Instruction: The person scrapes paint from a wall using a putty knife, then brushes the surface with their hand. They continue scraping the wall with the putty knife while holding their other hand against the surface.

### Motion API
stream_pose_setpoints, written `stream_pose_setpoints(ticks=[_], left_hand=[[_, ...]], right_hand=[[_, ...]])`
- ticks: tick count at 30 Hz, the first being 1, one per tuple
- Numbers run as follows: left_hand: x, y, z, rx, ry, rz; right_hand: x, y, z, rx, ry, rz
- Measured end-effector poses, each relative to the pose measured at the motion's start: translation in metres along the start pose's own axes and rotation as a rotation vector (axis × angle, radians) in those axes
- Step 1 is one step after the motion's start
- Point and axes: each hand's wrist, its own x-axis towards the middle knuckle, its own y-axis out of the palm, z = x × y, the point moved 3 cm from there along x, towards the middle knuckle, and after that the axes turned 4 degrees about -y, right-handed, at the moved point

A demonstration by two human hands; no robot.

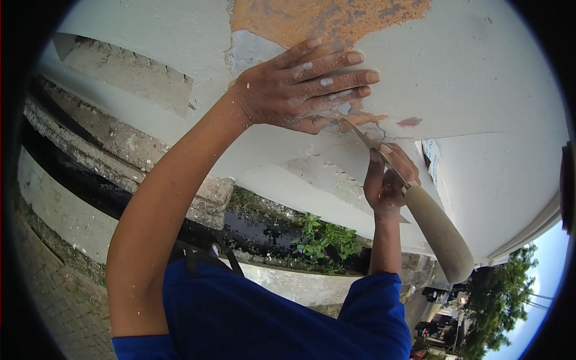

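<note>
White paint flakes off the wall; your left hand lies spread flat, bracing, while your right hand clamps the scraper, blade angled toward eleven o'clock under the flaking edge.

The white wall right of the left hand is bare and free to pass. Below the scraper, the concrete ledge blocks.

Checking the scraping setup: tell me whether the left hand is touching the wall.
Touching. The head view shows the left hand pressed flat, fingers spread, on the painted wall beside the scraper blade.
</note>
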Motion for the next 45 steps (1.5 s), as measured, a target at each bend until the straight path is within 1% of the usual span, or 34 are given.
stream_pose_setpoints(ticks=[2, 3, 5, 6, 8, 9, 12, 13, 14, 16, 19, 20, 22, 24, 26, 27, 29, 31, 32, 34, 36, 37, 39, 41, 43, 45], left_hand=[[-0.001, 0.000, -0.001, 0.000, -0.012, 0.002], [-0.001, -0.001, -0.002, -0.008, -0.023, 0.006], [0.000, 0.000, -0.002, -0.017, -0.021, 0.009], [0.000, 0.000, -0.002, -0.017, -0.016, 0.011], [-0.001, -0.001, 0.000, -0.021, -0.019, 0.013], [-0.001, -0.001, 0.000, -0.029, -0.025, 0.014], [0.000, -0.001, 0.000, -0.035, -0.014, 0.004], [-0.001, -0.001, 0.000, -0.033, -0.013, 0.001], [-0.001, -0.001, 0.000, -0.026, -0.018, 0.004], [0.000, -0.002, 0.000, -0.011, -0.021, 0.009], [-0.001, -0.001, 0.001, -0.010, -0.010, -0.023], [-0.002, -0.001, 0.001, -0.013, -0.015, -0.013], [0.000, -0.001, 0.000, -0.024, -0.021, 0.003], [0.000, 0.000, -0.001, -0.009, -0.013, -0.017], [-0.002, 0.000, 0.001, -0.018, -0.016, -0.009], [-0.002, 0.000, 0.001, -0.037, -0.022, 0.005], [-0.001, 0.000, -0.001, -0.054, -0.019, 0.024], [-0.001, 0.000, -0.001, -0.038, -0.013, 0.036], [0.000, -0.001, 0.001, -0.048, -0.013, 0.042], [0.001, -0.004, 0.001, -0.072, -0.017, 0.058], [0.000, -0.002, -0.001, -0.088, -0.015, 0.059], [-0.001, -0.001, 0.001, -0.091, -0.014, 0.058], [0.000, -0.004, 0.004, -0.085, -0.005, 0.081], [-0.001, -0.005, 0.002, -0.081, -0.006, 0.095], [-0.001, -0.003, 0.001, -0.070, -0.012, 0.085], [-0.001, -0.002, 0.001, -0.080, -0.005, 0.060]], right_hand=[[-0.012, -0.004, -0.011, 0.139, 0.163, -0.334], [-0.012, -0.001, -0.012, 0.157, 0.131, -0.287], [-0.004, 0.000, -0.003, 0.038, 0.002, -0.082], [0.000, -0.001, -0.001, 0.005, -0.026, 0.001], [-0.008, -0.007, -0.011, 0.143, 0.043, -0.241], [-0.011, -0.004, -0.012, 0.158, 0.052, -0.250], [-0.003, -0.003, -0.007, 0.082, -0.065, 0.002], [-0.008, -0.006, -0.009, 0.078, -0.036, -0.122], [-0.011, -0.006, -0.011, 0.140, 0.075, -0.212], [-0.010, 0.000, -0.007, 0.093, 0.056, -0.115], [-0.007, -0.011, -0.008, 0.128, 0.041, -0.196], [-0.013, -0.011, -0.012, 0.186, 0.152, -0.349], [-0.019, 0.003, -0.012, 0.131, 0.150, -0.226], [-0.009, 0.004, -0.006, 0.096, 0.032, -0.002], [-0.014, 0.000, -0.009, 0.150, 0.150, -0.288], [-0.019, 0.003, -0.010, 0.154, 0.236, -0.360], [-0.009, 0.007, -0.003, 0.000, 0.041, -0.115], [-0.005, 0.005, -0.004, 0.030, 0.003, 0.019], [-0.012, 0.003, -0.011, 0.139, 0.039, -0.235], [-0.027, 0.008, -0.013, 0.089, 0.313, -0.296], [-0.003, 0.012, 0.001, -0.027, 0.020, 0.012], [0.000, 0.011, 0.007, -0.130, 0.023, -0.006], [-0.011, 0.012, -0.002, 0.031, 0.221, -0.321], [-0.018, 0.014, -0.006, 0.045, 0.187, -0.340], [-0.007, 0.008, -0.004, 0.005, 0.041, -0.192], [-0.006, 0.004, -0.002, 0.004, 0.053, -0.175]])
